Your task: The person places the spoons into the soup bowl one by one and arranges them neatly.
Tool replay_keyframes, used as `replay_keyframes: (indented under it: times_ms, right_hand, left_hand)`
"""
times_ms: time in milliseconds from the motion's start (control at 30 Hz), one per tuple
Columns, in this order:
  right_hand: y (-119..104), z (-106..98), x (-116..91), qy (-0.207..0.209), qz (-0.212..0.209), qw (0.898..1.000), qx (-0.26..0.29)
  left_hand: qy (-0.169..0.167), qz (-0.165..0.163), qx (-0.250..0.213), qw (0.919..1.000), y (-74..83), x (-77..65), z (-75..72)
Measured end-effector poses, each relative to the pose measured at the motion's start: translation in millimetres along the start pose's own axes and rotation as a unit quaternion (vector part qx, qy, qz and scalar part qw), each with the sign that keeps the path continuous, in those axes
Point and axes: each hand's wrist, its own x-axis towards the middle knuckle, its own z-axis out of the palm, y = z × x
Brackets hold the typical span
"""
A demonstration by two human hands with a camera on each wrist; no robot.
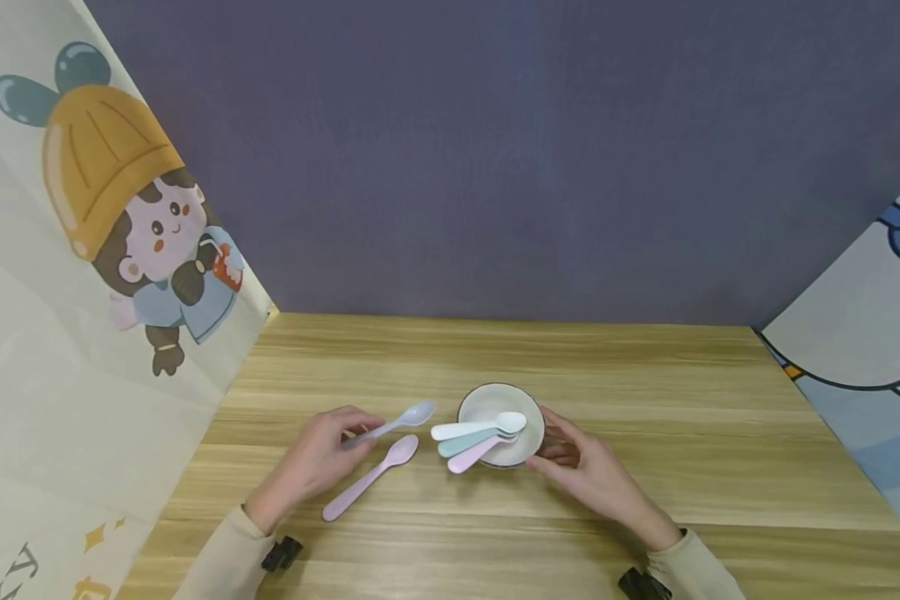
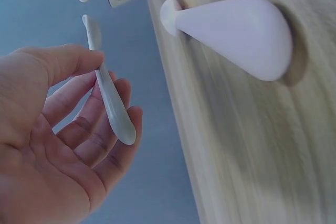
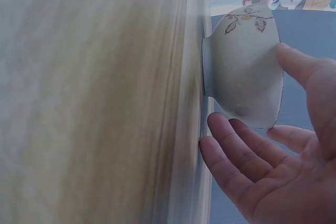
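A pale lavender-blue spoon is pinched by my left hand, its scoop pointing toward the bowl; in the left wrist view, the thumb presses the spoon's handle against the fingers. Just below it in the head view, a pink spoon lies on the table. The white bowl, with a dark rim and a floral pattern outside, stands on the table. White, teal and pink spoons rest in it, handles over its left rim. My right hand holds the bowl's right side, thumb and forefinger at the rim.
The wood-grain table meets a dark blue-grey panel at the back. Cartoon-printed panels rise on the left and right. Dark straps are on both wrists.
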Motion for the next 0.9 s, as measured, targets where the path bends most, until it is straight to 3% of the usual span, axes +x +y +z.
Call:
replay_keyframes:
  times_ms: [433,900]
  right_hand:
    - [0.9,0.0,0.3,-0.001,-0.002,1.0,0.002]
    - [0.8,-0.3,-0.7,0.001,0.0,1.0,-0.005]
  left_hand:
    - [0.005,0.027,0.0,0.9996,9.9,7.4,0.7]
    - [-0.017,0.048,0.001,0.9987,18.1,14.0,2.5]
